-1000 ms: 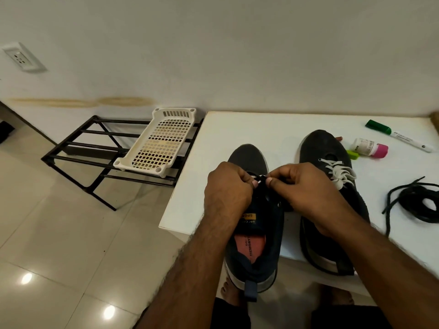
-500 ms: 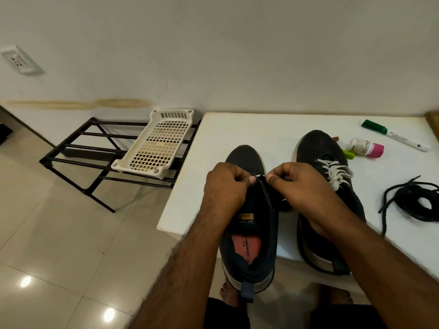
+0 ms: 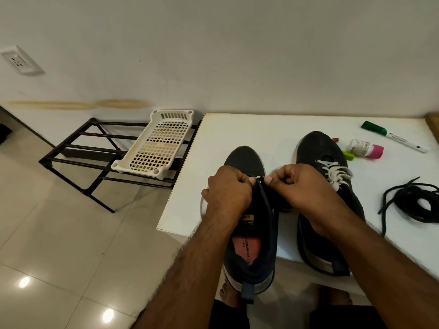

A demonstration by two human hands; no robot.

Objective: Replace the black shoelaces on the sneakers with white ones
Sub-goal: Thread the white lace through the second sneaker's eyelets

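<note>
On smooth white tabletop (image 3: 237, 129): two dark knit sneakers (image 3: 244, 160); left hand (image 3: 228, 193) and right hand (image 3: 301, 186), each grip pinching thin white lace (image 3: 259, 178); glossy tiled floor (image 3: 59, 233).

Head view: worn high, facing forward and down, close over white table (image 3: 273, 129) near edge; wall far, floor left.

Domestic interior, probably a home entryway or utility corner. Evidence: glossy beige floor tiles (image 3: 59, 233); plain white wall (image 3: 213, 55) with a wall socket (image 3: 20, 60); low black metal shoe rack (image 3: 95, 157) carrying a cream plastic basket tray (image 3: 156, 148); small white surface (image 3: 249, 131) holding sneakers (image 3: 320, 148), a green-capped marker (image 3: 394, 136) and a small pink-capped bottle (image 3: 365, 148).
</note>
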